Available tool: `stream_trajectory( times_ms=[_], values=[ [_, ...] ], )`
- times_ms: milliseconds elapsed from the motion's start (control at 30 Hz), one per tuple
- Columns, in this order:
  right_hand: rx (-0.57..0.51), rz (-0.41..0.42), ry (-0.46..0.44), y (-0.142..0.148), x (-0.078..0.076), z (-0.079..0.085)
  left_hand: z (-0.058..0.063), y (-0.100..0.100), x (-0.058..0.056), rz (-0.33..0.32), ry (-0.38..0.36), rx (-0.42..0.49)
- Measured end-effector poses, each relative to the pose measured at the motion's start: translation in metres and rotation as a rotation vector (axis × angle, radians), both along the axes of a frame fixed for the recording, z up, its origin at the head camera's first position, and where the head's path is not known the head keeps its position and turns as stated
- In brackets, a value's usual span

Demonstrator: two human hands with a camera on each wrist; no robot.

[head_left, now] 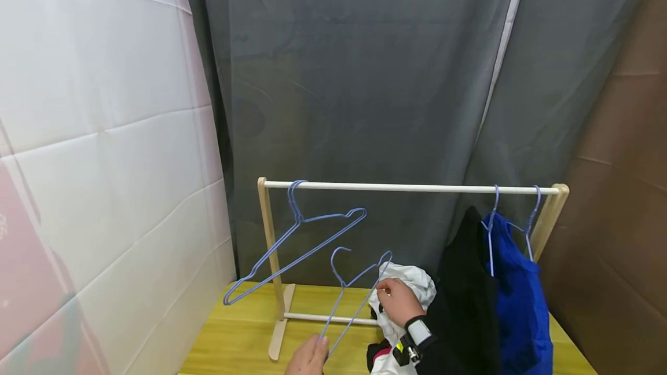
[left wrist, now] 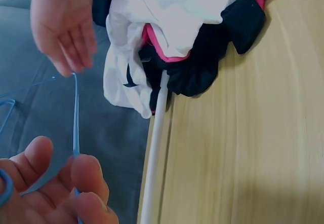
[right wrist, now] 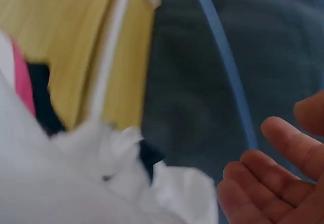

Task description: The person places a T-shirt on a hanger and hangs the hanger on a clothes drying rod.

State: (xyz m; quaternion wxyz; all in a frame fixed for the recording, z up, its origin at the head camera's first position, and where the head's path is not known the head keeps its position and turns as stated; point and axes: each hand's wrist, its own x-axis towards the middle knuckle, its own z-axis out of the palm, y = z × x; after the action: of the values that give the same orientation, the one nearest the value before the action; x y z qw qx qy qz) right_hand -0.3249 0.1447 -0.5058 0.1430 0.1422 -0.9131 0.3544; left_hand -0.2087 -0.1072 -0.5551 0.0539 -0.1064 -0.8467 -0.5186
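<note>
My left hand [head_left: 308,356] grips one end of a blue wire clothes hanger [head_left: 344,286], its hook pointing up. In the left wrist view the thumb and fingers of that hand close around the wire. The right hand [head_left: 398,300] is beside the hanger's other end, fingertips right at the wire. Its fingers are loosely bent with a gap to the thumb in the right wrist view, where the wire [right wrist: 230,67] runs behind them. Behind and below the right hand lies a crumpled white garment [left wrist: 157,6] with black and pink parts.
A wooden clothes rack with a white rail [head_left: 396,187] stands on a wood-grain table [head_left: 234,328]. Blue hangers [head_left: 300,219] hang together at its left end. A black garment [head_left: 466,294] and a blue garment [head_left: 521,305] hang at the right. Grey curtain [head_left: 354,85] is behind.
</note>
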Motion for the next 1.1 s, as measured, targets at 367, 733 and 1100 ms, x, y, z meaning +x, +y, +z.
stream_trajectory(
  times_ms=[367, 733, 1100],
  values=[
    [0.284, 0.009, -0.147, 0.003, -0.043, -0.038, 0.001, 0.004, 0.006, 0.032, -0.091, 0.045],
    [0.388, -0.086, -0.14, 0.017, -0.032, -0.087, -0.01, 0.002, 0.02, 0.003, -0.04, 0.049],
    [0.622, -0.043, -0.106, 0.022, -0.016, -0.09, -0.021, 0.007, 0.026, -0.048, -0.108, 0.075]
  ],
)
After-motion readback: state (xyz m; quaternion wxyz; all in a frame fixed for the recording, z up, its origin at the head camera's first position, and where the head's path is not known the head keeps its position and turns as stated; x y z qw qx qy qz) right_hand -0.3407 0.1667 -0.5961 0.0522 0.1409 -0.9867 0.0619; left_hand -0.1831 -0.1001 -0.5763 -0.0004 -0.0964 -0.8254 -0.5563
